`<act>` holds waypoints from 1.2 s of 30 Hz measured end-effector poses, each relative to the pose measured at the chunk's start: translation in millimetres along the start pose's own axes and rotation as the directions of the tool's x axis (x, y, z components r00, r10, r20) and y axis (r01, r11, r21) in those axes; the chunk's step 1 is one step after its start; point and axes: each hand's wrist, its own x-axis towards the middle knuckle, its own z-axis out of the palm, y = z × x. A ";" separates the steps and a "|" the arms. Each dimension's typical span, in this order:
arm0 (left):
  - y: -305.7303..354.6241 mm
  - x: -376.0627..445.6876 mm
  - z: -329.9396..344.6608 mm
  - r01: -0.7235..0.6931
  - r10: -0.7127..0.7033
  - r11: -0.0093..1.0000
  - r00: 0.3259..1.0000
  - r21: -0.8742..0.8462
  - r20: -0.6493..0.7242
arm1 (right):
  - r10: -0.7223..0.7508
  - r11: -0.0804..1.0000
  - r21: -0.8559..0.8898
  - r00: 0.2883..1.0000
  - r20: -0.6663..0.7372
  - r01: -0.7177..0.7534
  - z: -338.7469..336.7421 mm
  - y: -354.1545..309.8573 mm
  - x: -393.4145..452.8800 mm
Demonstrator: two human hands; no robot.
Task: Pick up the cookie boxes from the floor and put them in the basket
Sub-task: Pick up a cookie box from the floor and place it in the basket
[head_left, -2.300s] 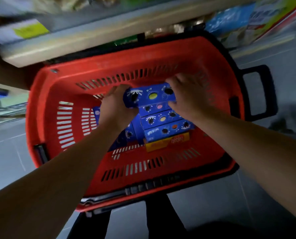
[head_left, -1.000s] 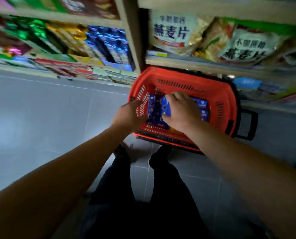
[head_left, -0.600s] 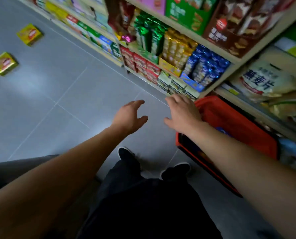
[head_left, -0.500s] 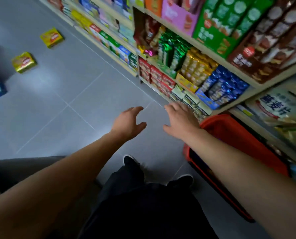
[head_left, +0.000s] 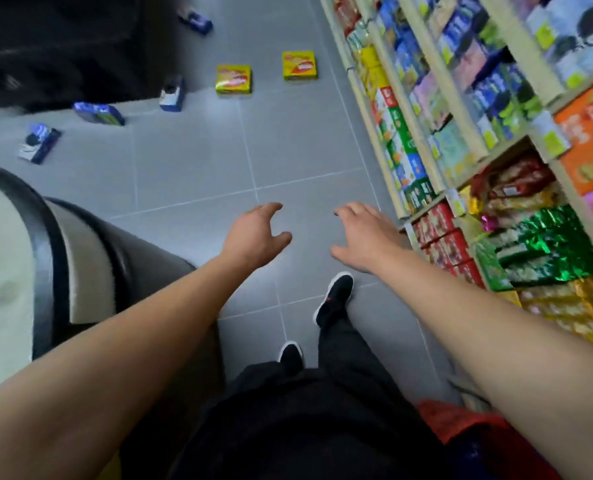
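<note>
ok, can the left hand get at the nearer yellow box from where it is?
Probably not yet. The left hand hangs open over bare floor, well short of the nearer yellow box. Nothing lies between them, so the way looks free once the person steps forward.

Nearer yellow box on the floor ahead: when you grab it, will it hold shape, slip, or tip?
The nearer yellow box looks like squared cardboard, so probably stiff and light for its size. It lies flat on the tile floor, so tipping or rolling seems unlikely. Its glossy print may be slightly slippery; gripping opposite edges seems safest.
</note>
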 end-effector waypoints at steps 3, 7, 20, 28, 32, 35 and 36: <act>-23.1 34.8 -21.1 0.088 -0.088 0.996 0.995 -0.010 -0.048 | -0.092 0.996 -0.022 0.996 0.020 0.092 -17.2 -15.2 58.3; -43.0 87.3 -49.2 0.197 -0.201 0.979 0.975 -0.048 -0.094 | -0.185 0.981 -0.046 0.981 0.055 0.188 -40.4 -28.0 138.3; -130.2 201.8 -158.7 0.520 -0.604 0.786 0.761 -0.335 -0.236 | -0.481 0.842 -0.157 0.851 0.213 0.516 -116.8 -133.0 372.4; -250.8 272.3 -235.7 0.543 -0.667 0.727 0.704 -0.421 -0.244 | -0.531 0.788 -0.202 0.808 0.256 0.582 -139.8 -272.9 499.0; -313.7 302.1 -286.1 0.560 -0.670 0.722 0.711 -0.406 -0.212 | -0.524 0.792 -0.196 0.809 0.267 0.578 -155.3 -348.5 550.5; -352.6 320.8 -323.5 0.563 -0.674 0.722 0.704 -0.402 -0.224 | -0.532 0.788 -0.188 0.802 0.271 0.586 -164.2 -397.0 584.5; -363.5 326.3 -332.9 0.565 -0.677 0.720 0.699 -0.403 -0.229 | -0.534 0.785 -0.190 0.800 0.275 0.589 -165.3 -409.6 594.2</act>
